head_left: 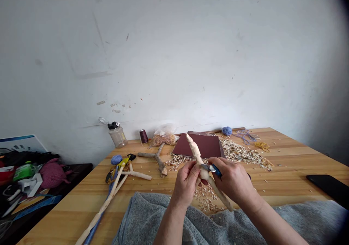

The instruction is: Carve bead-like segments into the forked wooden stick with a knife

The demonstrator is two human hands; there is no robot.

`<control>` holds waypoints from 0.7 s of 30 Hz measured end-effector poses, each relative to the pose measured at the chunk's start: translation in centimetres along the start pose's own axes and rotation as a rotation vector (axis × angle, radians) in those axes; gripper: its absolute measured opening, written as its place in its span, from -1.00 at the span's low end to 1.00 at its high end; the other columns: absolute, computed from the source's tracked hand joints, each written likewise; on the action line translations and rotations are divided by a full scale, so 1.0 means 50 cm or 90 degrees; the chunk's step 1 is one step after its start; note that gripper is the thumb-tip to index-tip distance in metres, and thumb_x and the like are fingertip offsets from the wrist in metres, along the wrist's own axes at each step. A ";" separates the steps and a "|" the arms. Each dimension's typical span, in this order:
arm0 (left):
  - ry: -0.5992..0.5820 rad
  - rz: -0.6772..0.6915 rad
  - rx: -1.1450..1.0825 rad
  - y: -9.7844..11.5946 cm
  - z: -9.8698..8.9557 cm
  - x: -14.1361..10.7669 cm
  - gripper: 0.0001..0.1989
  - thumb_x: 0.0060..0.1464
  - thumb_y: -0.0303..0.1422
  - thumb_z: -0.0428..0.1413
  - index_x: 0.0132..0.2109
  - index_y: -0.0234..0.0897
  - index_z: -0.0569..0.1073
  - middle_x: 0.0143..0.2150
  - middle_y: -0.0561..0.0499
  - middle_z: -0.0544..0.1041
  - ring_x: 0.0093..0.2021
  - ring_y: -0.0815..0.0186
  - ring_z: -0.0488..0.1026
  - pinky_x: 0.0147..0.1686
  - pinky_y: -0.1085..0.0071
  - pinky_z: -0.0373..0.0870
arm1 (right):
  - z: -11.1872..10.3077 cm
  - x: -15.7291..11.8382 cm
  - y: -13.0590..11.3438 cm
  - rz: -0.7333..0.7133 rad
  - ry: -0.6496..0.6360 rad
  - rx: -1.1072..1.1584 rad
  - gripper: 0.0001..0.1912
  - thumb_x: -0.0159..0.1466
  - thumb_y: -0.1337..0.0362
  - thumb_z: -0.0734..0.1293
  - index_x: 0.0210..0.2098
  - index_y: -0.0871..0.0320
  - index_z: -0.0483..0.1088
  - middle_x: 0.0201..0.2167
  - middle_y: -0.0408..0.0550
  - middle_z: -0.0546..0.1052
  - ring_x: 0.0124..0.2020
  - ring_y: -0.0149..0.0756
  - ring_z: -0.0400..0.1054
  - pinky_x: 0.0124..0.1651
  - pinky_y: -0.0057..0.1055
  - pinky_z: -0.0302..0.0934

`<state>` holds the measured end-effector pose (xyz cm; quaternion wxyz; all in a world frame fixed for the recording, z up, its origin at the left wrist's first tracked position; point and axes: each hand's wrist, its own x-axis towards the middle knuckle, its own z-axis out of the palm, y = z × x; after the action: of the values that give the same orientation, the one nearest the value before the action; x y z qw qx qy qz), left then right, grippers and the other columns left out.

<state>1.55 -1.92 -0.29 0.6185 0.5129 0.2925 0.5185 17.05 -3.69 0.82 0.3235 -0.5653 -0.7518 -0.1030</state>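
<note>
A pale, peeled stick (195, 151) with knobby bulges slants across the middle of the head view, its carved tip pointing up and away. My left hand (185, 181) is closed around its middle, thumb on top. In my right hand (231, 177) is a knife (215, 169) with a blue handle, fingers wrapped round it. The blade lies against the stick just beside my left thumb. Below my hands, wood shavings (205, 197) are scattered near a grey towel (152, 212). The stick's lower end reaches down past my right hand.
Left on the wooden table (62, 216) lie peeled forked sticks (109, 197) and a bark-covered branch (157, 157). Behind are a bottle (117, 135), a thread spool (143, 136), a maroon sheet (200, 145), heaped shavings (242, 152) and blue yarn (227, 131). A black flat object (327, 187) lies right.
</note>
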 end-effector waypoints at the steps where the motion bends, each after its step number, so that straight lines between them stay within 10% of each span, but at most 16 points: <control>1: 0.005 0.011 0.009 -0.002 0.000 0.001 -0.70 0.03 -0.15 0.11 -0.24 -0.31 0.40 -0.47 0.08 0.38 -0.52 0.48 0.32 -0.51 0.57 0.28 | -0.002 0.000 -0.002 -0.011 0.002 -0.012 -0.80 0.18 0.27 0.21 -0.21 0.09 0.40 -0.37 -0.12 0.52 -0.42 -0.37 0.38 -0.41 -0.49 0.05; 21: 0.017 0.107 0.465 0.011 0.004 -0.011 -0.72 0.16 -0.15 -0.09 -0.17 -0.22 0.36 -0.41 0.03 0.41 -0.40 0.32 0.30 -0.38 0.45 0.19 | -0.012 -0.001 -0.018 -0.004 -0.069 -0.146 -0.75 0.16 0.42 0.16 -0.21 0.08 0.34 -0.39 -0.16 0.45 -0.44 -0.41 0.30 -0.45 -0.43 -0.11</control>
<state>1.39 -2.55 0.18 0.3466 0.7151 0.4229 0.4355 16.45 -4.37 1.44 0.2150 -0.6013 -0.7531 -0.1584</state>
